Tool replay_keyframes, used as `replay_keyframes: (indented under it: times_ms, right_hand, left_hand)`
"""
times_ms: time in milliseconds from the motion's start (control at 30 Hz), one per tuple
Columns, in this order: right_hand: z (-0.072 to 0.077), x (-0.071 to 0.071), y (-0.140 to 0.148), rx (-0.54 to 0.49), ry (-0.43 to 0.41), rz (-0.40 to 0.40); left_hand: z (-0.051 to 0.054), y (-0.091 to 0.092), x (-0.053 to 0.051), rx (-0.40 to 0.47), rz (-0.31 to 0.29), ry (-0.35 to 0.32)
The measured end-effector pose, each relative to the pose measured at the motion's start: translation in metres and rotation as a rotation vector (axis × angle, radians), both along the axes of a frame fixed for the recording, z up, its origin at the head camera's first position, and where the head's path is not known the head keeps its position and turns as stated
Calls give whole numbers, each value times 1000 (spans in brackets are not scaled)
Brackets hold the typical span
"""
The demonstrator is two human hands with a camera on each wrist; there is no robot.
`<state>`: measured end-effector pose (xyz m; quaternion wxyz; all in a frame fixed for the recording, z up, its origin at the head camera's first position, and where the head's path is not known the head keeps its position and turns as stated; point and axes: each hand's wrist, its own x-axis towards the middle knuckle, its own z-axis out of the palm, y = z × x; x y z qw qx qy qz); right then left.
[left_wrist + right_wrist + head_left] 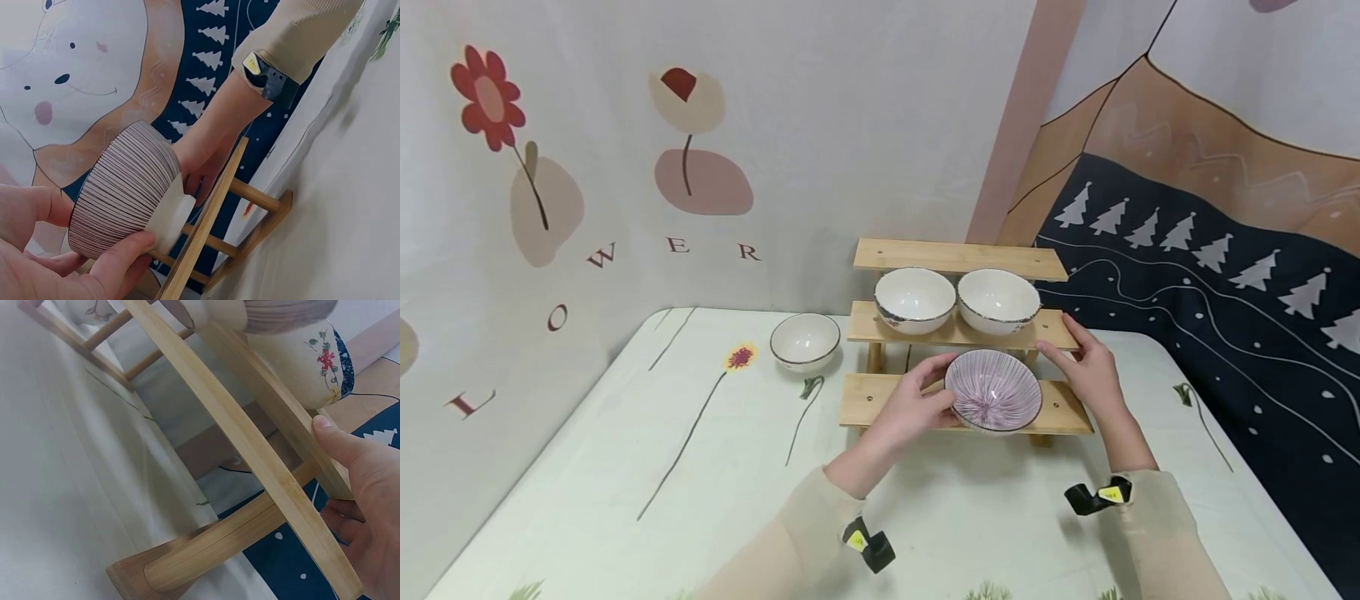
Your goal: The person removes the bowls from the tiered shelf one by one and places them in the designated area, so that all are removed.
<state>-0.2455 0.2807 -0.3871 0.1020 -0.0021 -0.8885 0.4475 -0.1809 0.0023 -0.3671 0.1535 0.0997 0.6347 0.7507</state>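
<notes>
My left hand [913, 404] holds a purple-striped bowl [996, 390] by its left side, thumb low near the white foot and fingers at the rim. The bowl is over the bottom board of a three-tier wooden stand [1063, 408]. In the left wrist view, the bowl's foot [178, 215] is close to that board; whether they touch is hard to tell. My right hand [1093, 371] grips the right end of the middle board [1055, 330], its thumb on the front edge. Two white bowls, a left one [915, 296] and a right one [997, 297], stand on the middle board.
Another white bowl [805, 342] with a dark rim stands on the table left of the stand. The stand's top board [958, 257] is at the back. A pale cloth with printed flowers covers the table [715, 467], and printed curtains hang behind it.
</notes>
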Motion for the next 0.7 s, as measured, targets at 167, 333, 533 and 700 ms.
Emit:
replay_keyframes:
  times_ms: [167,333,533,700]
  right_hand:
    - [0,1,0,-10,-4,-3]
    - [0,0,0,-8,5,1]
    - [0,0,0,-9,11,11]
    - [1,0,0,-7,9,14]
  left_hand:
    - [2,-8,2,7,2,2]
    - [3,-16,4,3,4,7]
    - [4,-25,5,12,5,5]
    - [5,-34,7,19,6,5]
